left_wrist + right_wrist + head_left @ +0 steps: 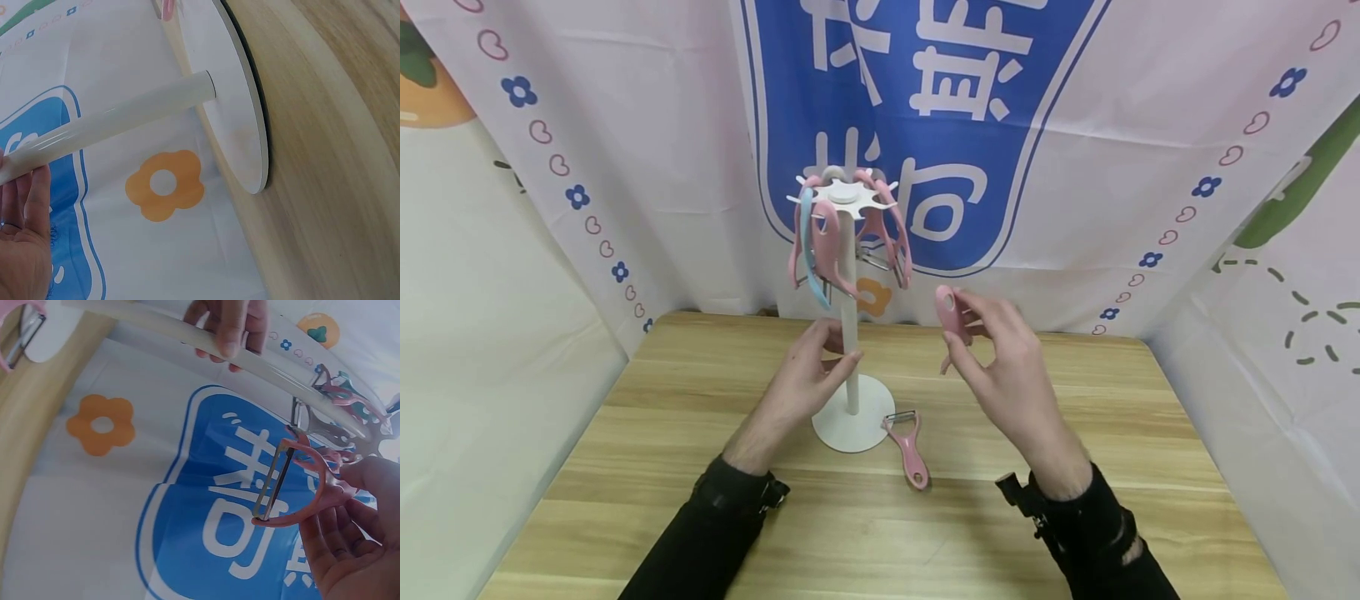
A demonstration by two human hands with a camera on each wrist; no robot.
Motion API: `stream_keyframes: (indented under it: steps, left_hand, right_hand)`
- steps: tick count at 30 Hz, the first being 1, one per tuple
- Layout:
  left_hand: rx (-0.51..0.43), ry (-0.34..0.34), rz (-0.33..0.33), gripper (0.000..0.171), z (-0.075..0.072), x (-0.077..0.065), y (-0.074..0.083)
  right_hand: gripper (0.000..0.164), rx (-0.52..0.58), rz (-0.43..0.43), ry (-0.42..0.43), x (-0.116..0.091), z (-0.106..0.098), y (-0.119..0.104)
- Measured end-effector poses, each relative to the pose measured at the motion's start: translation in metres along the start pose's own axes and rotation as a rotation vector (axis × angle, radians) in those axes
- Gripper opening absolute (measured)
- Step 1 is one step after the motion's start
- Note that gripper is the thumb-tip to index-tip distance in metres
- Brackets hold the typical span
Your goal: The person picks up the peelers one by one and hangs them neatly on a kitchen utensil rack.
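A white stand with a pole (851, 387) rises from a round base (833, 429). My left hand (805, 367) grips the pole at about mid-height, thumb in front and fingers behind. To the right of the stand, my right hand (1015, 379) pinches a pink peeler (949, 310) by its handle, off the table. The right wrist view shows that peeler's Y-shaped head (320, 503) and metal blade pointing away from the fingers. Several pink peelers (827, 242) and a light-blue one (807, 237) hang from the hooked top (844, 194) of the stand.
Another pink peeler (912, 458) lies on the wooden table (700, 400), its blade end at the edge of the stand's base. Behind the table hangs a white cloth (662, 167) printed with a blue panel, hearts and flowers.
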State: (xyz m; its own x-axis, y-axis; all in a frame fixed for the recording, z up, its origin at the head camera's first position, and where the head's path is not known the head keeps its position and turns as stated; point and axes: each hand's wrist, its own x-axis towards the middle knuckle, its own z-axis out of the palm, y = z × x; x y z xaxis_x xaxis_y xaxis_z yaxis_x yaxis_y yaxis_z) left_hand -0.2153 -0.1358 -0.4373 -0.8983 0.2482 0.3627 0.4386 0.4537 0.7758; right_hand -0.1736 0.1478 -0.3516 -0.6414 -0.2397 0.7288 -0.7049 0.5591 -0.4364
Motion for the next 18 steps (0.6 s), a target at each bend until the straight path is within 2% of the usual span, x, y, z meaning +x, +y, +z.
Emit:
stream_keyframes:
  steps: [6, 18]
  left_hand:
    - [0.007, -0.003, 0.007, 0.038, 0.000, 0.000, 0.001]
    - [0.008, 0.000, 0.005, 0.038, 0.000, 0.000, 0.000]
  right_hand:
    - [0.052, 0.026, -0.027, 0.036, 0.015, -0.005, -0.010]
    - [0.051, 0.032, -0.063, 0.043, 0.038, -0.014, -0.025]
